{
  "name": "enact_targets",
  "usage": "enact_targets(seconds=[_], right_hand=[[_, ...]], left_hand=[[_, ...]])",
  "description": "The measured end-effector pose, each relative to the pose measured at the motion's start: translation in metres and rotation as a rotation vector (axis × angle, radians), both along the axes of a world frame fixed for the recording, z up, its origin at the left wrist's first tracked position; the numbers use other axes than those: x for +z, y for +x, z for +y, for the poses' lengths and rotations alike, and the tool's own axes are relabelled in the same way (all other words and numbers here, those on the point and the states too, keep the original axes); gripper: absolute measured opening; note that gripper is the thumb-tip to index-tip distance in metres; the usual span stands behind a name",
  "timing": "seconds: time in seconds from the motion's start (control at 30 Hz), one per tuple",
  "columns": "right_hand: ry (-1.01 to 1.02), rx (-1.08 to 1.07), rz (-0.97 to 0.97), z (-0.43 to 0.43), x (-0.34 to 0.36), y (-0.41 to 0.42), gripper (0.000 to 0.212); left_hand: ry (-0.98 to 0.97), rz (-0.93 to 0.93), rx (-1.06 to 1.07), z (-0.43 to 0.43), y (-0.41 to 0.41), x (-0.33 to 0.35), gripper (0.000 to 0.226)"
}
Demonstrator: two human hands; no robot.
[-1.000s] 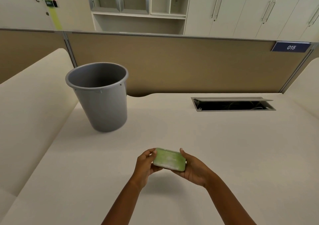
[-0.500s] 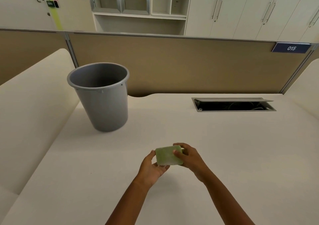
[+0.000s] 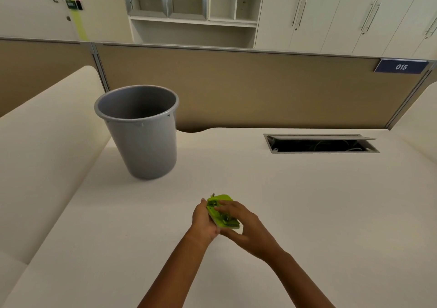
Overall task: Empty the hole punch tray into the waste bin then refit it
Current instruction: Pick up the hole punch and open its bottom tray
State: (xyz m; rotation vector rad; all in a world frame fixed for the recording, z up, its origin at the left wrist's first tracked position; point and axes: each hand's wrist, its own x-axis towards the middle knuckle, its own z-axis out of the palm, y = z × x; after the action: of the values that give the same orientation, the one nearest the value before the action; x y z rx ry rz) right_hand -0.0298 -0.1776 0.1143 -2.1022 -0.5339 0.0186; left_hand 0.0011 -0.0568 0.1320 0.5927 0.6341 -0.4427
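A small bright green hole punch (image 3: 220, 210) is held above the desk between both hands, turned so its metal punch parts face me. My left hand (image 3: 203, 220) cups it from the left and underneath. My right hand (image 3: 243, 225) lies over it from the right, fingers across its top and thumb below. The pale tray on its underside is mostly hidden by my hands. A grey plastic waste bin (image 3: 142, 130) stands upright on the desk to the far left, its mouth open.
The cream desk (image 3: 307, 213) carries an open cable slot (image 3: 321, 143) at the back right. A tan partition (image 3: 248, 88) runs behind, with a blue 015 sign (image 3: 401, 66). A cream rounded divider (image 3: 42, 142) rises along the left.
The hole punch has been rotated in my hands from its flat pale underside facing up to its green top and metal parts facing me. Both hands shifted slightly toward me.
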Motion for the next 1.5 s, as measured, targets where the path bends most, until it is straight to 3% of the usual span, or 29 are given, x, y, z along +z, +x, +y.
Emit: enact_targets(seconds=[0.17,0.37,0.5,0.7,0.93,1.23,1.5], right_hand=[[0.277,-0.25,0.147,0.004,0.008,0.005,0.023],[0.302,-0.503,0.258,0.009,0.016,0.018,0.026],[0.251,-0.502,0.337,0.006,0.021,0.023,0.025],[0.281,-0.529,0.446,0.006,0.029,0.025,0.04],[0.487,-0.581,0.746,0.014,0.039,0.028,0.035],[0.682,-0.559,0.839,0.024,0.034,0.029,0.033],[0.914,-0.375,0.926,0.028,0.034,0.012,0.036]], left_hand=[[0.005,-0.028,-0.049,0.003,0.005,-0.008,0.057],[-0.03,-0.096,-0.092,0.002,0.008,-0.015,0.056],[0.002,-0.139,-0.134,0.003,0.009,-0.019,0.054],[0.018,-0.153,-0.157,0.005,0.01,-0.019,0.043],[0.099,-0.155,-0.214,0.005,0.009,-0.016,0.04],[0.078,-0.186,-0.209,0.005,0.009,-0.024,0.048],[-0.071,-0.237,-0.061,0.011,0.016,-0.025,0.053]])
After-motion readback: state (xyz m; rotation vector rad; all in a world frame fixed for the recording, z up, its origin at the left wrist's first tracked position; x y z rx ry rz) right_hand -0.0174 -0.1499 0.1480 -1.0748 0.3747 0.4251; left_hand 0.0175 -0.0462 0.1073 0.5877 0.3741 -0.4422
